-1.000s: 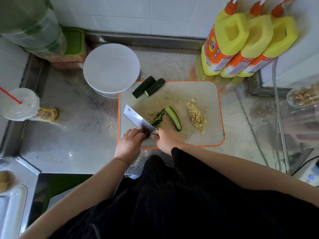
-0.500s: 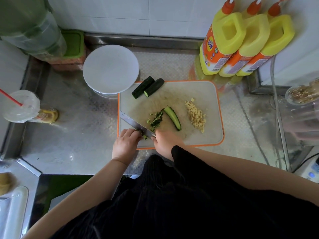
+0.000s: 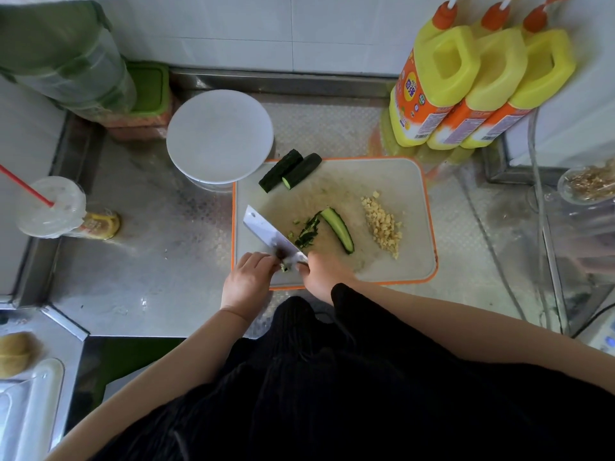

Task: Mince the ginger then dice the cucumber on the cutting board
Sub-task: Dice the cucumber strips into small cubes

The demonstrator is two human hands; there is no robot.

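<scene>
The ginger (image 3: 382, 224) already lies minced in a pale heap on the right of the cutting board (image 3: 392, 181), so the cucumber step is in hand. The right hand (image 3: 324, 272) grasps the cleaver (image 3: 271, 236) at the board's near edge, blade angled toward the far left. The left hand (image 3: 248, 279) pinches a small cucumber piece against the blade. Green shreds (image 3: 307, 232) lie mid-board beside a cucumber wedge (image 3: 337, 229); two uncut cucumber lengths (image 3: 289, 171) wait at the far left corner. Next, I judge, the held piece needs crosswise chops, fingertips tucked clear, then the wedge.
</scene>
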